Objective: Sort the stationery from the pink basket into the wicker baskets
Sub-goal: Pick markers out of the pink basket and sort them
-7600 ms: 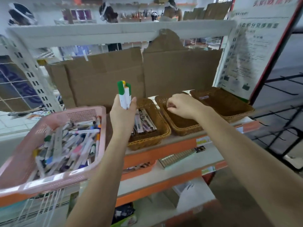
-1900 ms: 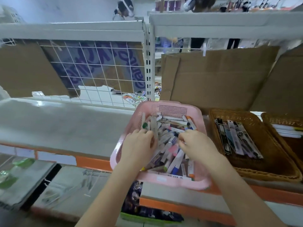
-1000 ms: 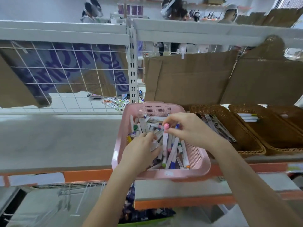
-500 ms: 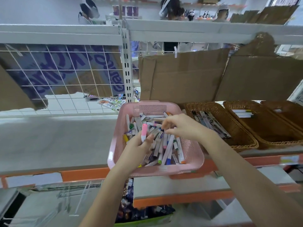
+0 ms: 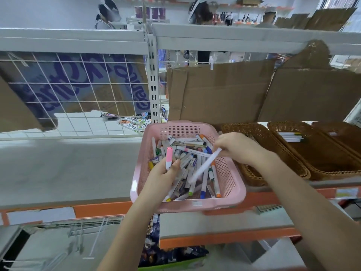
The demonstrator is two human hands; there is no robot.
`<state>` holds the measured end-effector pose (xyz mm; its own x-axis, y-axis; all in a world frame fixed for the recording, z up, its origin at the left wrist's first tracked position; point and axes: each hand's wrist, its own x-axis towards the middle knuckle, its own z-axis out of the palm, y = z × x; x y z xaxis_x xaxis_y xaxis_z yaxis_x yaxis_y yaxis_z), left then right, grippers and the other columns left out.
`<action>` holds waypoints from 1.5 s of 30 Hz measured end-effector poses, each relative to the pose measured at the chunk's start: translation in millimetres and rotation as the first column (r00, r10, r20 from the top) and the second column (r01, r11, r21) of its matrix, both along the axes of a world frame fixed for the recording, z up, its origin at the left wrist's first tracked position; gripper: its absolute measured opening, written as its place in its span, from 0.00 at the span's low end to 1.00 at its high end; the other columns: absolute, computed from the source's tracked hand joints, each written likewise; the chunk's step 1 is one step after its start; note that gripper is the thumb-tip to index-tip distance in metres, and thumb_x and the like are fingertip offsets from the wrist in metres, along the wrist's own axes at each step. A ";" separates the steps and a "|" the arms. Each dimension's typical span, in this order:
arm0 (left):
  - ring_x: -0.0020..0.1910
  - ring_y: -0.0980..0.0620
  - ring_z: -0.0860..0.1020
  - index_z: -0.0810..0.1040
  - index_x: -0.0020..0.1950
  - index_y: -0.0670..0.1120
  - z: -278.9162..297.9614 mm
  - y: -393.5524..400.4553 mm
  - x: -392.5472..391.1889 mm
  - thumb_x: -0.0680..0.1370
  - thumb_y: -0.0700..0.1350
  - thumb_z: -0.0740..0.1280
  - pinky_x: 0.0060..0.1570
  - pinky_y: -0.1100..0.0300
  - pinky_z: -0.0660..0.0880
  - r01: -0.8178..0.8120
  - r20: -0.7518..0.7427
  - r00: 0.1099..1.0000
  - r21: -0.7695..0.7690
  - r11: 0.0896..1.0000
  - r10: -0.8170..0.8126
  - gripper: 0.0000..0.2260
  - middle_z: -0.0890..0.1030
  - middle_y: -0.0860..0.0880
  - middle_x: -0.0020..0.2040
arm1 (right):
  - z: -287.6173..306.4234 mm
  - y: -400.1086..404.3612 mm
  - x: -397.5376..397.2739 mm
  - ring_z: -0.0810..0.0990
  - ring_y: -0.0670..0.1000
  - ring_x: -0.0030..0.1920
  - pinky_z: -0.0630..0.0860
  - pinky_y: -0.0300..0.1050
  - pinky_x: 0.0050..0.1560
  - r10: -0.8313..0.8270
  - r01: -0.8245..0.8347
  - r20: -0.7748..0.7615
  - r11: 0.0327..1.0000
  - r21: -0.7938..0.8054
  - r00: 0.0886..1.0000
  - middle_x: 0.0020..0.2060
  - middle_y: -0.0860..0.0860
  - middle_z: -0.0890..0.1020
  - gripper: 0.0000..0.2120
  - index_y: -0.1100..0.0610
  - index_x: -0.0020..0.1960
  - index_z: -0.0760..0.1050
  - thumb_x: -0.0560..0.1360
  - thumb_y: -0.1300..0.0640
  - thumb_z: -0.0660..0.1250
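Over the pink basket, both hands picking markers

Head view: on the shelf, the pink basket point(image 5: 237, 194) sits left of the wicker baskets point(image 5: 273, 153), heaped with capped white markers. The left hand point(image 5: 162, 176) grips a pink marker point(image 5: 169, 158) upright; the right hand point(image 5: 237, 147) pinches a blurred white marker point(image 5: 205, 165). Picking seems underway; next, carrying them right to a matching basket

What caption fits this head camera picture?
Left hand holds a pink marker, right hand lifts a white pen over the pink basket.

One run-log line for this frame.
left hand: holds pink marker | right hand: lifting white pen | over pink basket | sorting ongoing
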<state>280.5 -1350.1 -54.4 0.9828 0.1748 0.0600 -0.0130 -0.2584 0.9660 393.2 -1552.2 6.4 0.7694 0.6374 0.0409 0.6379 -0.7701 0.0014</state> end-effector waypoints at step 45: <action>0.31 0.62 0.75 0.74 0.52 0.50 -3.5 -14.7 11.5 0.80 0.48 0.61 0.33 0.67 0.73 0.021 0.238 0.971 -0.192 0.981 0.026 0.04 0.77 0.58 0.31 | -42.5 42.7 -28.1 0.84 0.54 0.40 0.83 0.48 0.43 -0.382 0.515 -0.568 0.853 0.086 0.729 0.40 0.58 0.83 0.08 0.61 0.45 0.78 0.74 0.56 0.65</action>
<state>292.0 -1364.8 -57.9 0.9437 0.2081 0.2571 -0.2480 -0.0690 0.9663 365.1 -1509.5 -36.1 0.9073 0.2350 -0.3488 0.0691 -0.9013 -0.4276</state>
